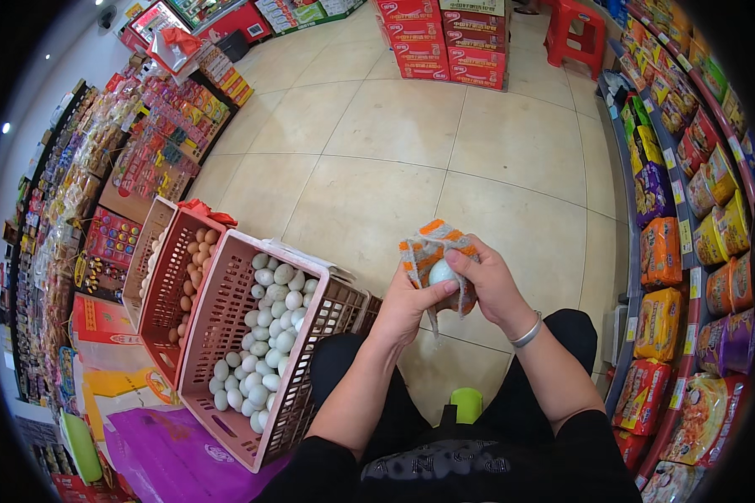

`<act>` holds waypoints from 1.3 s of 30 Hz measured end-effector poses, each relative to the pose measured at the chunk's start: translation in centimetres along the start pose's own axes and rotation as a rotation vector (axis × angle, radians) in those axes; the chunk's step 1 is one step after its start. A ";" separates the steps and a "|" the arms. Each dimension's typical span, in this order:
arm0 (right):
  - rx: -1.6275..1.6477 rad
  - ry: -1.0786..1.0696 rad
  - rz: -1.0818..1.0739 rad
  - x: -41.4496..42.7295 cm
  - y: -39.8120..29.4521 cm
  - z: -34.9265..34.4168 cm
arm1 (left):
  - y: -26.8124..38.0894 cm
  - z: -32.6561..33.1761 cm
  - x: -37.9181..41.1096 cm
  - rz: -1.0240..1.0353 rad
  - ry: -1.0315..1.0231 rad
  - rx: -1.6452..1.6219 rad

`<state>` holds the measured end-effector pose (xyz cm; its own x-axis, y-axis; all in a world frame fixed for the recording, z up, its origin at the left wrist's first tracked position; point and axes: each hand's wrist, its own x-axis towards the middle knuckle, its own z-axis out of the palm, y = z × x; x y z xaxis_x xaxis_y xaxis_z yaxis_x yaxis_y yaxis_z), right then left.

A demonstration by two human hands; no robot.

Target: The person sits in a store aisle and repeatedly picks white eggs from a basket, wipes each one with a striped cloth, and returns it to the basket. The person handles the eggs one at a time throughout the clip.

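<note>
A pale bluish egg [441,271] sits between my two hands, partly wrapped in a grey-and-orange striped cloth [429,242]. My left hand [409,302] presses its thumb against the lower side of the egg, with the cloth behind its fingers. From the right, my right hand [492,276] grips the cloth and lays its thumb on the egg's upper side. A loose end of the cloth hangs below the hands. Left of my knees, a pinkish plastic crate [204,302] holds many similar pale eggs [270,333].
Behind the crate stand a red crate [163,314] of brown eggs [195,258] and a paler crate [145,251]. A purple bag [176,453] lies at lower left. Shelves of packaged noodles [660,251] line the right. Stacked red cartons [443,44] and a red stool [577,34] stand ahead.
</note>
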<state>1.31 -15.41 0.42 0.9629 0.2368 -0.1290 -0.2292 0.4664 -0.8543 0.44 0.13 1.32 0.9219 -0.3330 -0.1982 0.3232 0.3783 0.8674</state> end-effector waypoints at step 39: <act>-0.863 0.292 -0.638 -0.6 1.6 1.9 | -0.6 0.1 0.2 -0.003 0.140 -0.289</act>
<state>0.11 -13.13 0.08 0.8914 -0.0981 0.4426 0.3867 -0.3448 -0.8553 0.43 -0.26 0.75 0.9348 -0.2196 -0.2791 0.3548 0.6137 0.7053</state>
